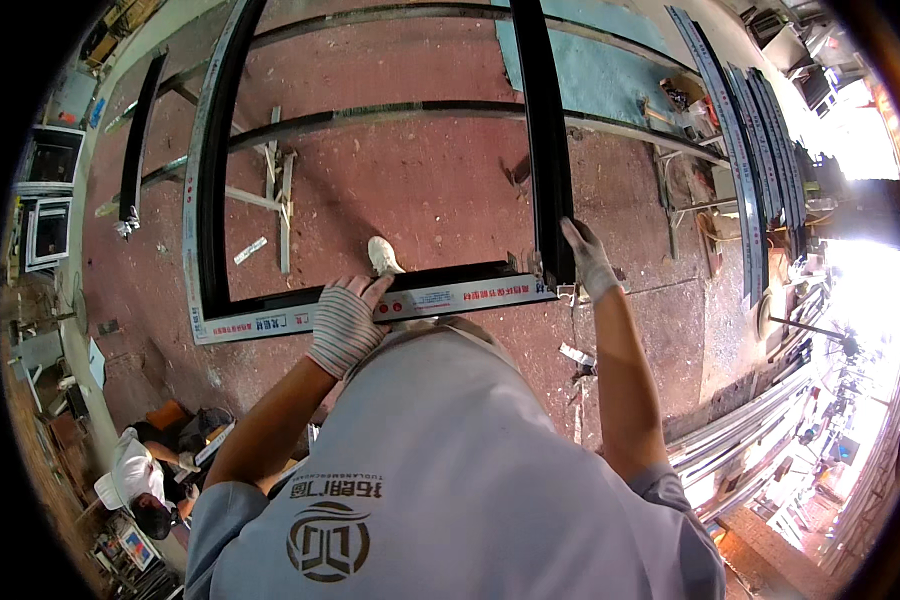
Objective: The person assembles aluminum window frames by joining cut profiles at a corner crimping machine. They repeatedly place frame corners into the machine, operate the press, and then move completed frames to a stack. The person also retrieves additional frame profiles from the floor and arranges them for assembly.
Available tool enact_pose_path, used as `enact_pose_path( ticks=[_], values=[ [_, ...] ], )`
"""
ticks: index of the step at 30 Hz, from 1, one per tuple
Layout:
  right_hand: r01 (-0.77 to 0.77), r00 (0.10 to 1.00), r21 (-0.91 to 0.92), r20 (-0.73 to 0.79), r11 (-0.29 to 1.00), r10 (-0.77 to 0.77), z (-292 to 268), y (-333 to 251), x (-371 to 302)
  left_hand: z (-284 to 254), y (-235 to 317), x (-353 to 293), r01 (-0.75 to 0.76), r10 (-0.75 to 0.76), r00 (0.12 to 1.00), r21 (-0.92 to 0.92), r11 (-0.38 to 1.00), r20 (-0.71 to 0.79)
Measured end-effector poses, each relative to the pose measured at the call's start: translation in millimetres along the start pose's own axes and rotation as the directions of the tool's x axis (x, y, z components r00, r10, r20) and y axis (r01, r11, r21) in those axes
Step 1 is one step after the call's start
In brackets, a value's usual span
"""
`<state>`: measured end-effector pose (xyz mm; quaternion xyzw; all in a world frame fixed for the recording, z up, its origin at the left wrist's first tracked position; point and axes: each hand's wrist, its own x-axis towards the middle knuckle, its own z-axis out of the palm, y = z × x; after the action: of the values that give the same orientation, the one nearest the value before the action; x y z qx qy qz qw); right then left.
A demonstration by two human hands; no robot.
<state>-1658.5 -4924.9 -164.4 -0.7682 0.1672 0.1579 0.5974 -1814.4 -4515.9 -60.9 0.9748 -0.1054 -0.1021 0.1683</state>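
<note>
A large dark window frame [470, 295] with pale printed film along its outer sides lies in front of me on two long dark rails. My left hand [348, 318], in a striped white glove, is closed over the near bar, left of its middle. At the near right corner, my gloved right hand [590, 260] grips the end of the black right-hand bar [548, 140] from its outer side. Small metal pieces show at this corner; whether the two bars meet fully there, I cannot tell. My body hides part of the near bar's lower edge.
The rails [380, 112] rest on metal trestle legs [285, 215]. Several long film-covered profiles [735, 150] lie at the right, and one short dark bar [142, 135] at the left. A teal sheet [600, 75] covers floor at the far right. Another person [135, 475] works at lower left.
</note>
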Motion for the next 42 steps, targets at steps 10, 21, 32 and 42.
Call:
enact_pose_path(
  ticks=[10,21,32,42],
  values=[
    [0.218,0.884,-0.617,-0.203,0.756,-0.421,40.1,-72.1,42.1,8.6,-6.0,1.5,-0.072,0.072,0.994,-0.005,0.997,-0.077],
    [0.176,0.891,-0.699,-0.186,0.693,-0.414,78.6,-96.7,19.2,19.0,-13.2,4.2,-0.079,0.079,0.997,-0.009,0.997,-0.028],
    [0.198,0.881,-0.675,-0.196,0.711,-0.432,90.0,-86.1,18.7,17.9,-14.5,5.6,-0.044,0.046,0.998,-0.047,0.998,0.044],
    [0.192,0.883,-0.664,-0.204,0.722,-0.423,96.3,-84.6,19.9,16.9,-16.2,7.9,-0.066,0.068,0.996,-0.036,0.997,0.06]
  ],
)
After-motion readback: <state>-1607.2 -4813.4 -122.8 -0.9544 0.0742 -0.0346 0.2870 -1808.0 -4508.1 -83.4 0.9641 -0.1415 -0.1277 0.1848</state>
